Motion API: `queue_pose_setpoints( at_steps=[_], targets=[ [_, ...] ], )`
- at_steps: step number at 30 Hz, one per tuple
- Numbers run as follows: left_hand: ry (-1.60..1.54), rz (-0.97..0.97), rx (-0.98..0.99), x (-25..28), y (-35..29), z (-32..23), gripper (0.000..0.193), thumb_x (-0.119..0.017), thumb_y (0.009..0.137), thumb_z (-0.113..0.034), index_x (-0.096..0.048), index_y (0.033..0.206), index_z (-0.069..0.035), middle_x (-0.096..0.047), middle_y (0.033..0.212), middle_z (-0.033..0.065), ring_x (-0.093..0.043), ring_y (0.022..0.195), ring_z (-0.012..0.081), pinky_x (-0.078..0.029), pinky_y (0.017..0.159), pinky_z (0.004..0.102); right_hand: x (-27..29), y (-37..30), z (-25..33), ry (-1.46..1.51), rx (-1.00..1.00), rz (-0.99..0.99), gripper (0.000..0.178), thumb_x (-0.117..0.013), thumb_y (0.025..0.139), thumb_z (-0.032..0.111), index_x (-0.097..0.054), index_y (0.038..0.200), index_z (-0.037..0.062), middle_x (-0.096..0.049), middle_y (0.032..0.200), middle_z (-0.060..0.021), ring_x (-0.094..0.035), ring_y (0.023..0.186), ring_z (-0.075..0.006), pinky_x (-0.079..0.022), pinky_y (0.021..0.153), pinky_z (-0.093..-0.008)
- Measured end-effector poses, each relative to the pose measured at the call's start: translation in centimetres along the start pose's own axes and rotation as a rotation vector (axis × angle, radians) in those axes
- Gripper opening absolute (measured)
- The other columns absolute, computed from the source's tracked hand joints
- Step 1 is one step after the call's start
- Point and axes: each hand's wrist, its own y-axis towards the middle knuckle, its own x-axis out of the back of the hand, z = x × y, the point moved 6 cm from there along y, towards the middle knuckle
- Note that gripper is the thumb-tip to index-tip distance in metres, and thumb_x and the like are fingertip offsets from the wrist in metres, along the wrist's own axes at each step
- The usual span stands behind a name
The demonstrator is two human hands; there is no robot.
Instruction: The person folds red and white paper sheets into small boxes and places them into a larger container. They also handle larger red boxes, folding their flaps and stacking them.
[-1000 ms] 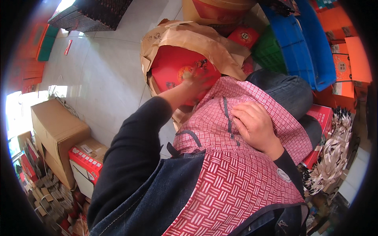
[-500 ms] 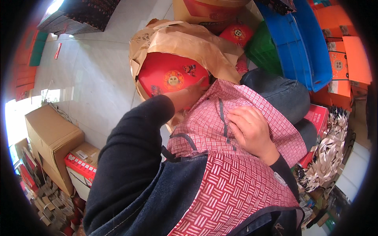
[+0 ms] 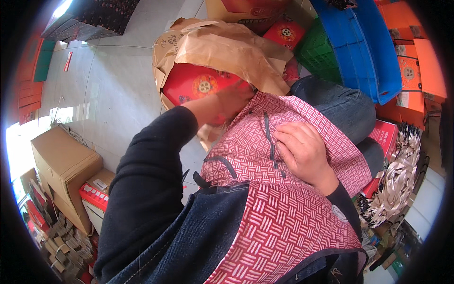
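Note:
A large crumpled brown paper bag [image 3: 213, 40] stands in front of my knees, its mouth turned toward me. Inside it lies a red box [image 3: 182, 85] with a round gold emblem and small coloured figures. My left hand [image 3: 231, 100] reaches over the right part of the box, by the bag's rim. Its fingers are blurred and partly hidden, so a grip cannot be made out. On my lap rests my right hand [image 3: 303, 150], loosely bent and holding nothing I can see, against the red-and-white patterned apron [image 3: 288, 213].
A blue plastic crate [image 3: 362, 52] stands at the right beside a green basket [image 3: 319, 49]. Orange boxes [image 3: 409, 71] are stacked beyond. Pale ribbon handles [image 3: 395, 184] bunch near my right knee. A cardboard carton [image 3: 66, 165] sits at left, and dark patterned boxes [image 3: 90, 19] far left.
My left hand and forearm have shifted slightly and now cover more of the red box's near side. The view has moved a little. My right hand stays on my lap.

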Motion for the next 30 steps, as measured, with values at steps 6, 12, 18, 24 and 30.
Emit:
queue_pose_setpoints(
  at_steps=[6,12,18,24,30],
  targets=[
    [-0.504,0.114,0.543,5.2,-1.5,5.4,0.064,-0.062,0.073,-0.022,-0.047,0.135,-0.016,-0.044,0.139,0.0104,-0.037,0.132,0.0276,-0.033,0.103,0.0514,0.0,0.1,-0.3,0.023,0.002,-0.021,0.017,-0.065,0.079,0.009,-0.065,0.094,0.0021,-0.064,0.097,-0.0100,-0.060,0.094,-0.0273,-0.046,0.086,-0.0388],
    [0.155,0.206,0.371,1.7,-0.8,2.0,0.043,-0.055,0.082,-0.023,-0.059,0.123,-0.012,-0.045,0.139,0.0075,-0.037,0.131,0.0269,-0.030,0.106,0.0540,0.1,0.0,-0.3,0.028,-0.004,-0.024,0.015,-0.065,0.079,0.010,-0.065,0.093,0.0022,-0.064,0.097,-0.0101,-0.060,0.094,-0.0272,-0.046,0.086,-0.0389],
    [0.326,-0.126,0.504,-8.4,0.7,1.0,0.042,-0.044,0.089,-0.027,-0.060,0.122,-0.008,-0.043,0.141,0.0073,-0.028,0.137,0.0256,-0.018,0.112,0.0549,0.2,0.1,-0.1,0.021,0.007,-0.025,0.015,-0.064,0.079,0.010,-0.065,0.092,0.0016,-0.064,0.096,-0.0107,-0.060,0.093,-0.0277,-0.047,0.086,-0.0390],
    [-0.323,-0.237,0.236,-8.6,3.0,-0.2,0.054,-0.041,0.090,-0.040,-0.045,0.138,-0.014,-0.048,0.137,0.0071,-0.028,0.138,0.0251,-0.018,0.111,0.0570,0.1,0.0,0.1,0.036,0.018,-0.024,0.016,-0.064,0.078,0.009,-0.065,0.092,0.0011,-0.065,0.096,-0.0115,-0.061,0.094,-0.0283,-0.047,0.086,-0.0392],
    [-0.273,0.137,0.388,-4.2,5.9,3.3,0.047,-0.046,0.091,-0.030,-0.048,0.134,-0.010,-0.044,0.140,0.0135,-0.037,0.130,0.0334,-0.026,0.108,0.0470,0.0,-0.7,0.4,-0.074,0.082,-0.020,0.016,-0.065,0.078,0.011,-0.066,0.092,0.0016,-0.066,0.098,-0.0108,-0.061,0.095,-0.0276,-0.047,0.087,-0.0381]
  ],
)
